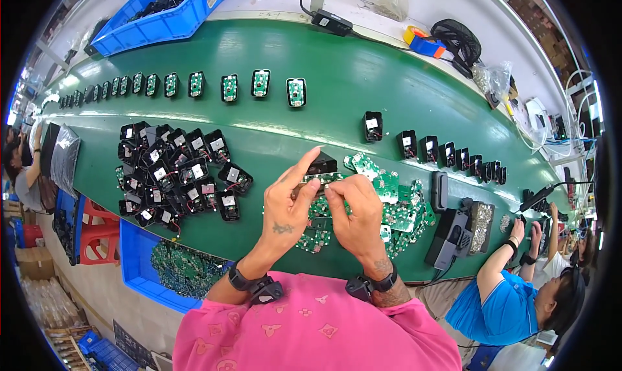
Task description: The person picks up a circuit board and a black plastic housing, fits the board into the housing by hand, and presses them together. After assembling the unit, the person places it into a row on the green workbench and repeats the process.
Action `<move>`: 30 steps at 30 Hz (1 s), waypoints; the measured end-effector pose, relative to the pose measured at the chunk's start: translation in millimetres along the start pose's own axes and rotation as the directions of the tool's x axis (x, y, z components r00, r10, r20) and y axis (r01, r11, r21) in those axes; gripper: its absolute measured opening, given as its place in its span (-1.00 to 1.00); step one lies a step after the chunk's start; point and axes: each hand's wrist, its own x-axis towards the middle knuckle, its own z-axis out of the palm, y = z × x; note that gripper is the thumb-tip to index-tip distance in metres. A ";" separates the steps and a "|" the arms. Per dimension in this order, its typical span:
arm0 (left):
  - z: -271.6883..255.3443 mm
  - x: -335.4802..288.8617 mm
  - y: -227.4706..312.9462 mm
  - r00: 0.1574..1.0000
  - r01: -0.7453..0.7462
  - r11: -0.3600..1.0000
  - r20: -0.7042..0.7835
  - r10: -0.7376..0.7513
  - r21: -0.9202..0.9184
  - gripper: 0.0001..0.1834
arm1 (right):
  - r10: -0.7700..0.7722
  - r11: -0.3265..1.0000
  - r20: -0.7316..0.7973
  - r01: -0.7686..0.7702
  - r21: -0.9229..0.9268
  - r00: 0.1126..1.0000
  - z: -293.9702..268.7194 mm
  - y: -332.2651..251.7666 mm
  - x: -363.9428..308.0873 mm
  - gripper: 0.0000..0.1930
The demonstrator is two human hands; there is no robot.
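Over the middle of the green bench, my two hands meet in front of me. My left hand (285, 199) is closed on a small black plastic case (322, 163), its index finger stretched along the side and its thumb at the near edge. A strip of green circuit board shows at the case's near side. My right hand (357, 212) pinches at that near edge with thumb and fingertips; whatever lies in the pinch is too small to name. Loose green circuit boards (405, 209) are heaped under and beside my hands.
Left lies a pile of black cases with wires (159, 167). Cases with boards (261, 84) form a far row; more open cases (407, 144) line the right. Blue bins (155, 31) stand at the back and below left (136, 267). A co-worker in blue (499, 306) works at right.
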 end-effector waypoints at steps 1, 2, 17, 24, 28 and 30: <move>-0.5 0.7 -0.8 1.000 -0.019 1.000 -0.008 0.019 -0.022 -0.51 | 0.002 1.000 0.001 -0.002 0.000 1.000 -3.4 -2.4 2.6 -0.92; -1.8 1.0 -1.1 0.999 -0.037 0.998 -0.017 0.037 -0.042 -0.52 | 0.020 1.000 0.072 -0.021 0.013 0.997 -7.5 -4.3 4.7 -0.92; -12.7 1.9 14.0 0.965 -0.254 0.935 0.126 0.229 0.248 -0.56 | 0.090 0.982 0.260 -0.129 0.139 0.961 -17.6 -6.9 16.8 -0.92; -15.0 3.3 15.0 0.942 -0.332 0.876 0.168 0.291 0.349 -0.57 | 0.175 0.954 0.292 -0.235 0.185 0.940 -19.1 -10.2 18.7 -0.92; -14.1 1.9 18.1 0.932 -0.361 0.851 0.174 0.317 0.381 -0.56 | 0.160 0.960 0.284 -0.215 0.177 0.945 -17.6 -10.7 18.0 -0.91; -12.5 1.0 17.9 0.923 -0.386 0.834 0.165 0.349 0.393 -0.54 | 0.158 0.965 0.295 -0.210 0.156 0.942 -18.0 -12.7 19.1 -0.91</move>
